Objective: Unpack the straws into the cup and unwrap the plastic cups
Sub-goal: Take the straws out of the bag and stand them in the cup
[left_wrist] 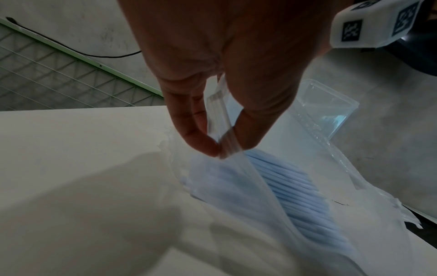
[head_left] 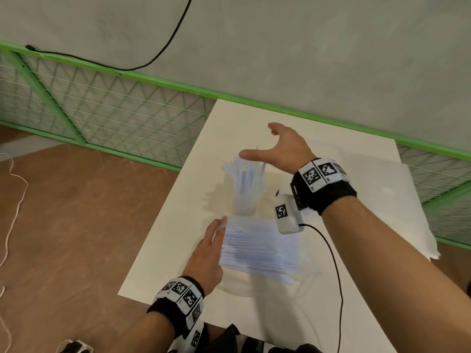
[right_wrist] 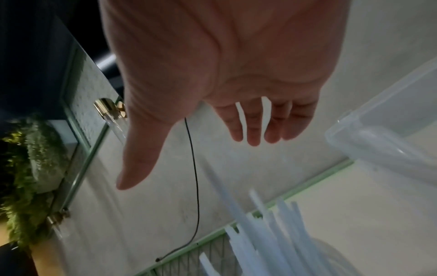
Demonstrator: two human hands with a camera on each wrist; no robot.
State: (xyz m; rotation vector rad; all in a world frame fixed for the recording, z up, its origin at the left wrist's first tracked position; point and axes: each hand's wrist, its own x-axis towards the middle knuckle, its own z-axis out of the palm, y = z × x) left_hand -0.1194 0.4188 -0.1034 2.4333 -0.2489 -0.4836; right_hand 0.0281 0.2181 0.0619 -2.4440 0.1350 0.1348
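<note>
On the white counter, the left hand pinches the rim of the clear bag of pale straws. The right hand, its grip spread and holding nothing, hovers above the cup, where a bunch of straws stands upright just beyond the bag.

A white table is set against a green-framed mesh fence, behind which a grey wall rises. A black cable is draped down the wall and along the top rail of the fence. Brown flooring is seen to the left of the table, with a pale cord lying on it at the far left. In the right wrist view, green foliage is seen at the left edge.
</note>
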